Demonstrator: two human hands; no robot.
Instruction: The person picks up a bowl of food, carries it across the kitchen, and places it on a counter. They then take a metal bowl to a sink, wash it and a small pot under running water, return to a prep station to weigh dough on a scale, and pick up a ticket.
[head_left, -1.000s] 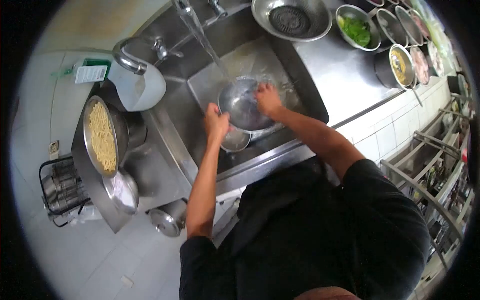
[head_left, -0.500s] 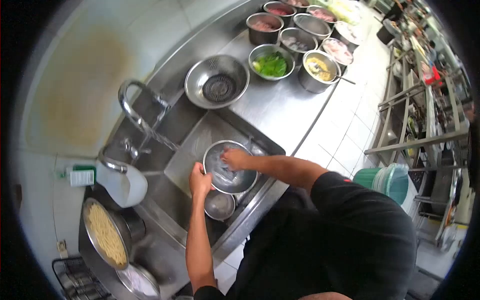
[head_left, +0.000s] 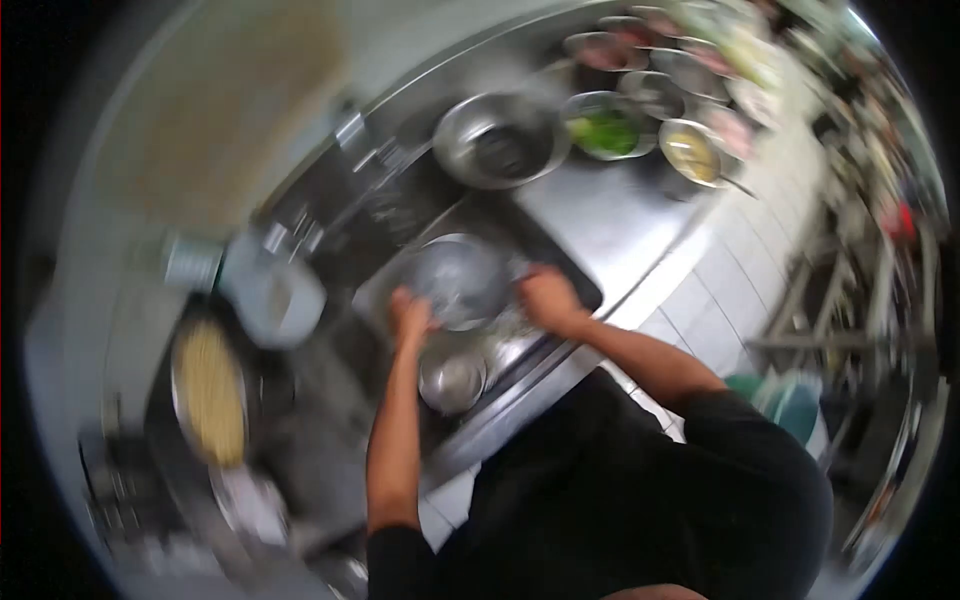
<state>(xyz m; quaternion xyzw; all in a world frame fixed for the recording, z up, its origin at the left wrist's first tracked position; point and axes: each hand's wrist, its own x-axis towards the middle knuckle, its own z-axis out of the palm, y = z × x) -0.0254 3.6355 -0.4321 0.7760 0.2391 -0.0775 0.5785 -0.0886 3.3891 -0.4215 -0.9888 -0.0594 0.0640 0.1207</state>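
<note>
A round metal bowl (head_left: 462, 285) is tilted over the sink, its inside toward me and whitish with wet glare. My left hand (head_left: 412, 318) is closed on the bowl's near left rim. Just off the bowl's right side is my right hand (head_left: 552, 298), its fingers curled; motion blur hides what is in them, if anything. A smaller metal bowl (head_left: 452, 380) sits in the sink (head_left: 480, 218) below the larger one. The tap (head_left: 365, 145) at the sink's back is smeared by motion.
A perforated metal basin (head_left: 455, 150) stands beyond the sink. Right of it are a bowl of green leaves (head_left: 608, 132), a yellow-filled pot (head_left: 692, 155) and several other pots. On the left are a white jug (head_left: 275, 295) and a long pale noodle-like food (head_left: 210, 390) in a basin.
My right hand has come out of the bowl to its right side. The bowl has tipped, with my left hand still on its rim. The view has shifted and blurred.
</note>
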